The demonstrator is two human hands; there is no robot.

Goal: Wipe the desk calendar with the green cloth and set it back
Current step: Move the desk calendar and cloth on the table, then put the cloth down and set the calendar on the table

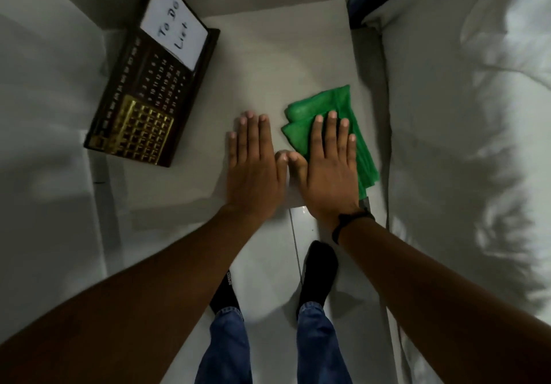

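Note:
The dark brown desk calendar (149,91) leans at the left of a white tabletop (268,56), with a gold grid at its near end and a white "To Do List" card at its far end. A folded green cloth (325,106) lies at the table's right. My right hand (331,166) rests flat, palm down, with its fingers spread over the cloth's near part. To its left, my left hand (253,166) lies flat on the bare tabletop, thumbs nearly touching. Neither hand touches the calendar.
A bed with white rumpled bedding (465,145) runs along the right side of the table. White walls close in at the left and back. Below the table's near edge are my feet in black socks (319,270) on a pale floor.

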